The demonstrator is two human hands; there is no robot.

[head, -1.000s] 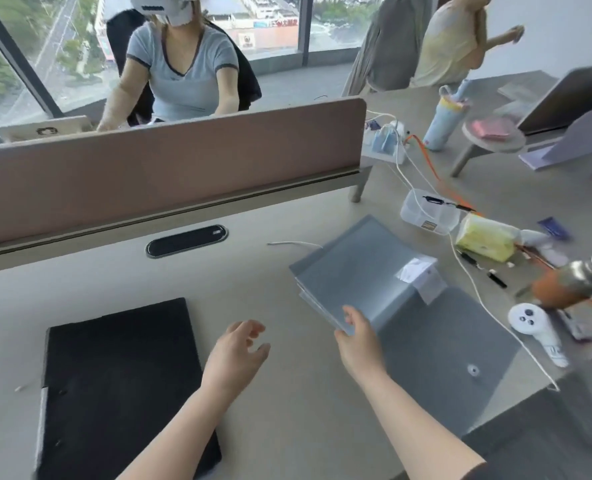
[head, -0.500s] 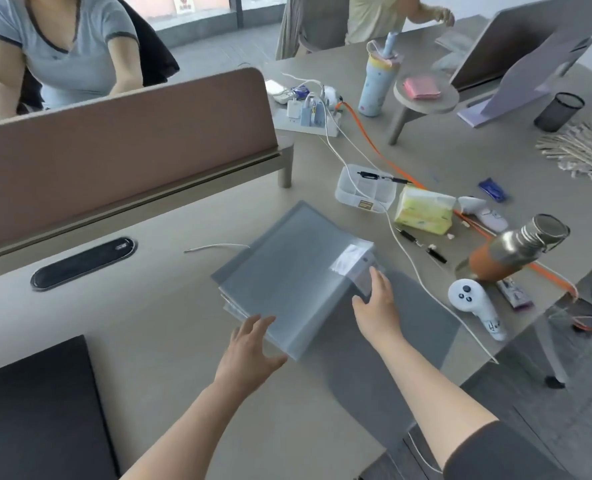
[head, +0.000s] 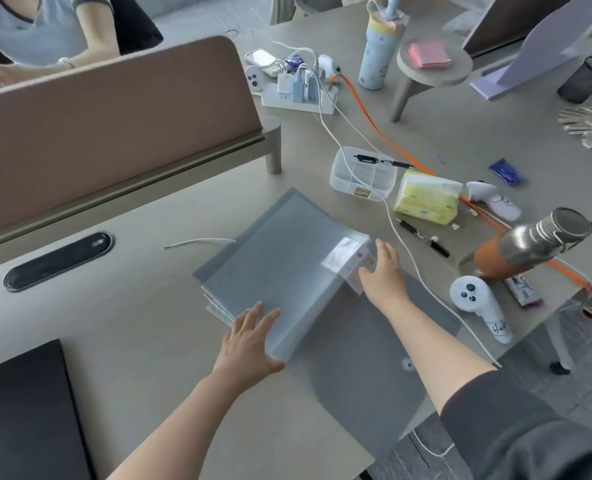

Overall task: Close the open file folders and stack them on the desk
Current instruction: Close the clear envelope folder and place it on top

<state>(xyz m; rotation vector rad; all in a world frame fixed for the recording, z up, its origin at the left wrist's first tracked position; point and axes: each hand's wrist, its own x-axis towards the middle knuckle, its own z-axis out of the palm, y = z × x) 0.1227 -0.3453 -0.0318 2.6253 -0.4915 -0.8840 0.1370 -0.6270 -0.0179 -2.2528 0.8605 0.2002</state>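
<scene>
A translucent grey file folder [head: 280, 258] lies open in the middle of the desk [head: 142, 327]. Its inner pages are bunched on the left half, and its flat cover [head: 367, 372] spreads toward the near right edge. A white label sits at the pages' right corner. My left hand [head: 249, 341] rests flat, fingers apart, on the near corner of the pages. My right hand [head: 383, 275] lies open on the right edge beside the label. A black closed folder [head: 21, 407] lies at the near left.
To the right lie a white cable, a clear organiser box [head: 362, 173], a tissue pack [head: 426, 199], a white controller [head: 478, 304] and an orange bottle [head: 526, 244]. A brown divider panel [head: 114, 109] runs along the back left, with a person seated behind it. The desk edge is near right.
My right hand moved from the folder's near corner to its right edge by the label. My left hand came onto the near corner. The view swung right and down.
</scene>
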